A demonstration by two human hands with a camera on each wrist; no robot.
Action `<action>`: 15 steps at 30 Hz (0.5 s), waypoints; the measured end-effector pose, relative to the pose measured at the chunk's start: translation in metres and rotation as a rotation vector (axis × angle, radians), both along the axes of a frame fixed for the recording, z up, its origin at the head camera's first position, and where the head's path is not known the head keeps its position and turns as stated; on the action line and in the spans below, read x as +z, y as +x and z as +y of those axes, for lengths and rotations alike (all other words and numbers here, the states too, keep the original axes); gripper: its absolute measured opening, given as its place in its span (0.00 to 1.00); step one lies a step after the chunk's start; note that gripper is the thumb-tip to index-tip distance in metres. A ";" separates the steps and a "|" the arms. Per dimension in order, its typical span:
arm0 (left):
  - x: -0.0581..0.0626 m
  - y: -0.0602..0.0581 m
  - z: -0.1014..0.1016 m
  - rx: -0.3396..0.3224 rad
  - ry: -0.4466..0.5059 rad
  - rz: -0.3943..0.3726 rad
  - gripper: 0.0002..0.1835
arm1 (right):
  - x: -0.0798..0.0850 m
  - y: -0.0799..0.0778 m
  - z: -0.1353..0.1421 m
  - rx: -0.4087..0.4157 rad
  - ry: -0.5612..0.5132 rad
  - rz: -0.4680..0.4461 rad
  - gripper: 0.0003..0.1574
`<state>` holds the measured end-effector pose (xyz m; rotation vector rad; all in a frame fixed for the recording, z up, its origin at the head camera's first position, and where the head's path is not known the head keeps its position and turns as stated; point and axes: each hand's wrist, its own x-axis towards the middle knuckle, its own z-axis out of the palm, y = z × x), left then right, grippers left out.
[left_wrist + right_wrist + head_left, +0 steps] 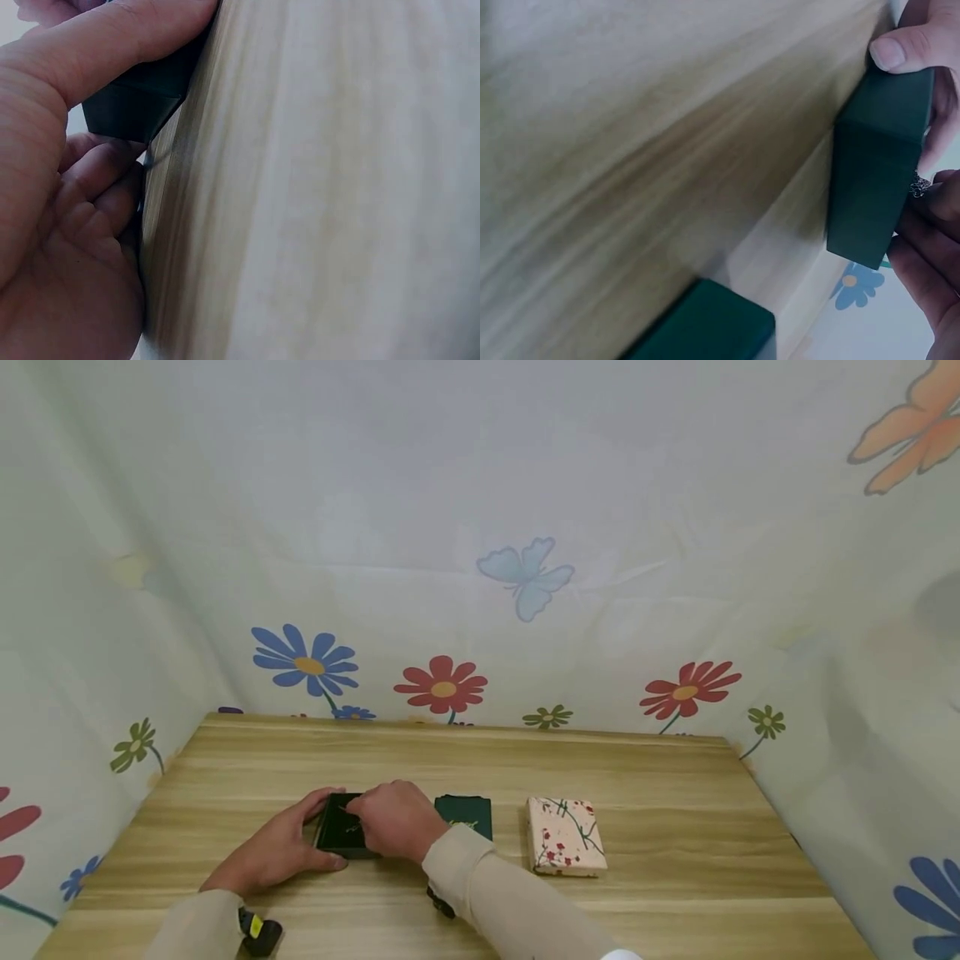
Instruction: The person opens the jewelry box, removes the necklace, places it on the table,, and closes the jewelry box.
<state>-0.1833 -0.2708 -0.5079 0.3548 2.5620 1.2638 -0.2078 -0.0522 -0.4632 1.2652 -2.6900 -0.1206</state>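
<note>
An open-topped dark green box (342, 831) lies on the left part of the table. My left hand (281, 847) grips its left end, thumb along the near side and fingers at the far side. Over the box's right part is my right hand (397, 820), its fingers curled and the index finger pointing down at the dark inside. In the right wrist view a small silvery chain (919, 184) shows at the right fingertips, above the box's rim. Thin shiny lines show on the dark inside in the head view. The right hand hides the box's right end.
Just right of the right hand lies a dark green lid (468, 810) with gold lettering, partly behind the right wrist. Farther right is a pale pink box (566, 837) with red flowers and green stems. The wooden table (675, 810) backs onto a flowered curtain (615, 635).
</note>
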 end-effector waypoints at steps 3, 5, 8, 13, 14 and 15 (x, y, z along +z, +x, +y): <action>0.001 0.001 0.000 -0.002 -0.006 0.008 0.57 | 0.004 0.000 0.002 0.005 -0.030 -0.017 0.11; 0.001 0.001 0.000 0.000 -0.008 0.014 0.57 | 0.006 -0.001 0.003 0.005 -0.046 -0.034 0.12; 0.001 0.002 0.000 -0.001 -0.008 0.026 0.56 | 0.008 -0.001 0.005 0.005 -0.062 -0.044 0.13; 0.001 0.001 0.000 0.013 -0.026 0.039 0.54 | 0.011 -0.003 0.008 0.017 -0.098 -0.026 0.12; 0.001 0.001 0.000 0.016 -0.030 0.040 0.54 | 0.012 -0.003 0.009 0.021 -0.108 -0.022 0.12; 0.002 0.001 0.000 0.019 -0.031 0.041 0.54 | 0.013 -0.004 0.009 0.023 -0.118 -0.020 0.12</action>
